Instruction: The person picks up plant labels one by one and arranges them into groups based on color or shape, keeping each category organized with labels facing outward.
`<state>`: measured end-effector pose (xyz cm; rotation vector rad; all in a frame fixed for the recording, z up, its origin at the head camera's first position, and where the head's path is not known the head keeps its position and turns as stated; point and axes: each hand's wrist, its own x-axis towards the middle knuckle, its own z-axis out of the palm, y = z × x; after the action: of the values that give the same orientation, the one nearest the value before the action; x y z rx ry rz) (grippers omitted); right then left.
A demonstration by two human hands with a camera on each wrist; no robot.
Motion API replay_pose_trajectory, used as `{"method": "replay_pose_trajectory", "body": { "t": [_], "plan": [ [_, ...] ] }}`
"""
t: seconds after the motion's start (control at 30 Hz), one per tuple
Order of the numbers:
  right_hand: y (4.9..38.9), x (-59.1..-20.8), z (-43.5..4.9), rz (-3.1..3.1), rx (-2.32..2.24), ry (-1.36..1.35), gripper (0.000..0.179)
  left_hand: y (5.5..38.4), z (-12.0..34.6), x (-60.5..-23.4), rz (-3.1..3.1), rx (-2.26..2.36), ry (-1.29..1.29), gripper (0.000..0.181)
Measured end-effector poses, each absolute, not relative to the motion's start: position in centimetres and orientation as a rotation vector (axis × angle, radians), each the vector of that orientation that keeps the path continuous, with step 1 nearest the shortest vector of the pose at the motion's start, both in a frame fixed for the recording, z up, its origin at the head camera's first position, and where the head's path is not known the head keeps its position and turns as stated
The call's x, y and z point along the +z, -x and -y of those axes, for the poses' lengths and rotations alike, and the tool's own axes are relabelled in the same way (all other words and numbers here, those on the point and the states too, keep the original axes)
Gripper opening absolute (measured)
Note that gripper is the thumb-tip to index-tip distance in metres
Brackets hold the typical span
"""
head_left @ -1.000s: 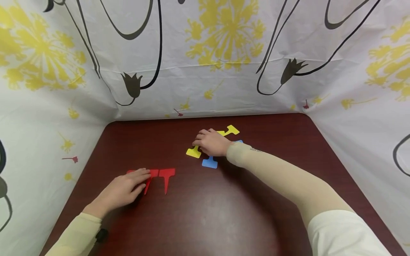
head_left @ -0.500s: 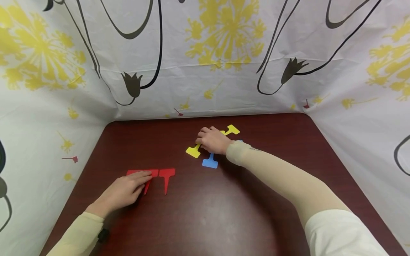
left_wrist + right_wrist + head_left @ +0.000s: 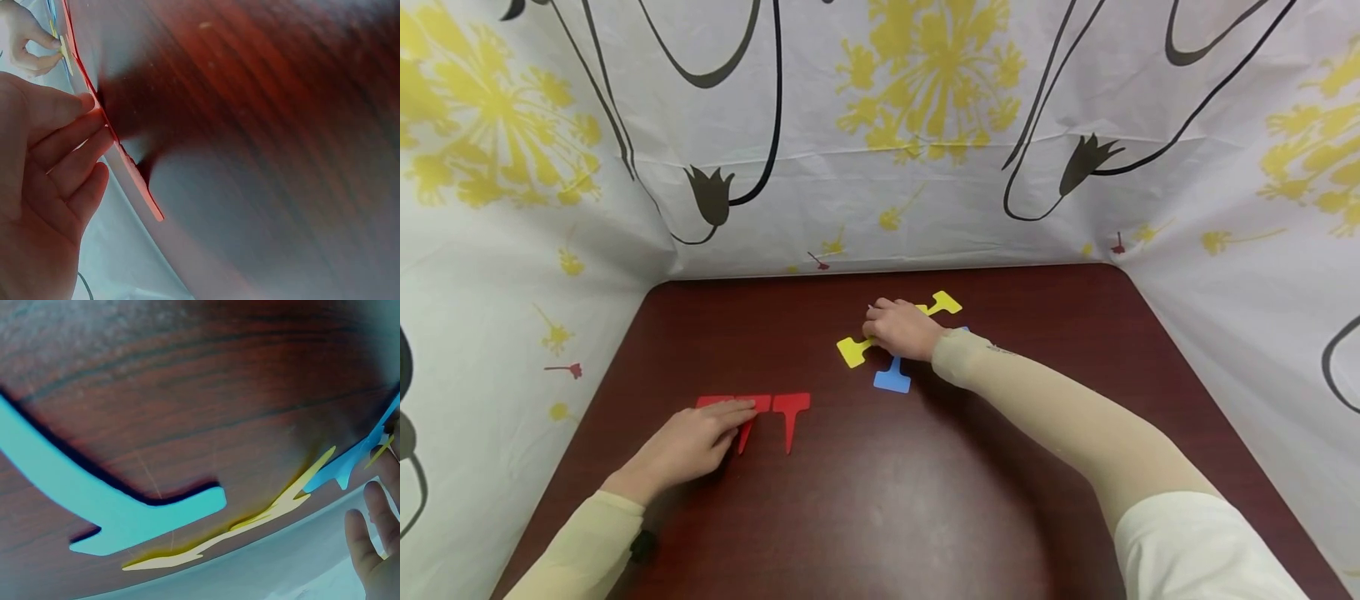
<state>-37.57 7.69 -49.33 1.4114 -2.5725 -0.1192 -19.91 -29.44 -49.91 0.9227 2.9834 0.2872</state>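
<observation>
Three red T-shaped plant labels (image 3: 791, 406) lie in a row at the left of the table. On the middle red one rest the nearly straight fingers of my left hand (image 3: 688, 446), which also covers part of the leftmost. My right hand (image 3: 906, 329), farther back, pinches the stem of a yellow T-shaped plant label (image 3: 852, 352); in the left wrist view its thumb and finger meet on this yellow label (image 3: 66, 55). A blue plant label (image 3: 892, 379) lies just below that hand, its stem partly hidden. Beyond the hand lies another yellow label (image 3: 944, 303).
The dark reddish-brown table (image 3: 880, 517) has rounded far corners. A white cloth (image 3: 880, 200) with flower prints hangs around its back and sides. In the right wrist view, a large blue label (image 3: 144, 519) lies near a pair of overlapping yellow ones (image 3: 262, 515).
The pinched yellow label has turned, its stem now pointing more to the right. My right hand has shifted slightly back and right; the left fingers have slid slightly right on the red label.
</observation>
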Motion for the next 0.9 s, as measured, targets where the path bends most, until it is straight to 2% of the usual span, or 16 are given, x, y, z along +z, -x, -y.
{"method": "replay_pose_trajectory", "body": {
  "t": [0.4,0.9],
  "plan": [
    [36.8,-49.5,-7.8,2.438,-0.142,-1.433,0.010,20.3,29.3,-49.8,-2.967,0.297,-0.870,0.043],
    [31.9,-49.1,-6.2,2.515,0.043,-1.421,0.006,20.4,29.1,-49.6,-2.979,0.317,-0.857,0.039]
  ]
}}
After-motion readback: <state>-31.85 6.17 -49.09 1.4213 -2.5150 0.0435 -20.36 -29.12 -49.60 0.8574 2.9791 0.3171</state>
